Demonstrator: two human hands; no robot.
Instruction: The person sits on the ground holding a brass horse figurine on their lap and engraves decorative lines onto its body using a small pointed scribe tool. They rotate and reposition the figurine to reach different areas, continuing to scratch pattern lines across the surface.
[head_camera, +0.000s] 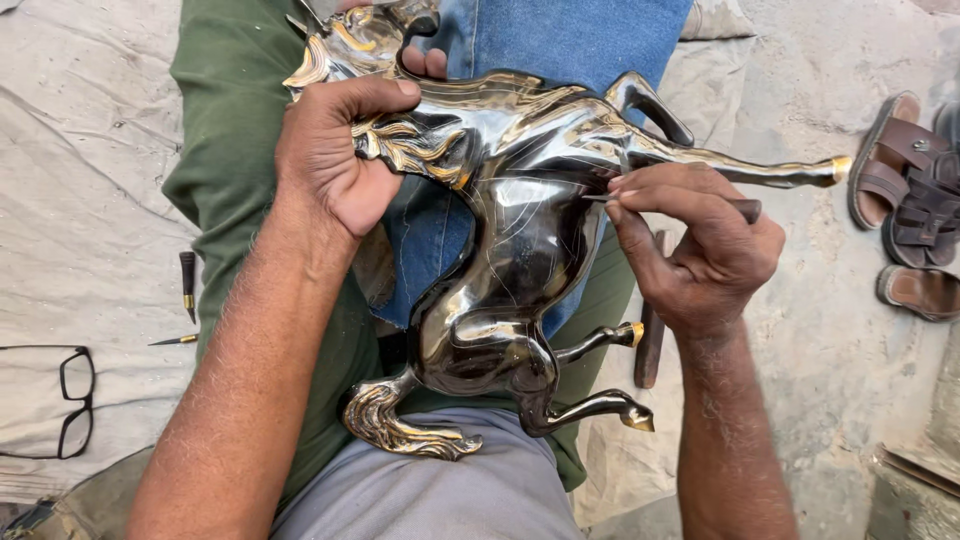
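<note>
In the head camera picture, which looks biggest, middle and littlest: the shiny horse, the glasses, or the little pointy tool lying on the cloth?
1. Shiny horse, by far the biggest.
2. Glasses, lying on the cloth.
3. Pointy tool, the littlest.

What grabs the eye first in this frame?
The shiny dark metal horse with gold mane, tail and hooves, lying across the lap at centre. The left hand grips its neck by the mane, while the right hand presses a thin tool to its flank. Off to the sides: black glasses on the cloth at lower left, brown sandals at right.
</note>
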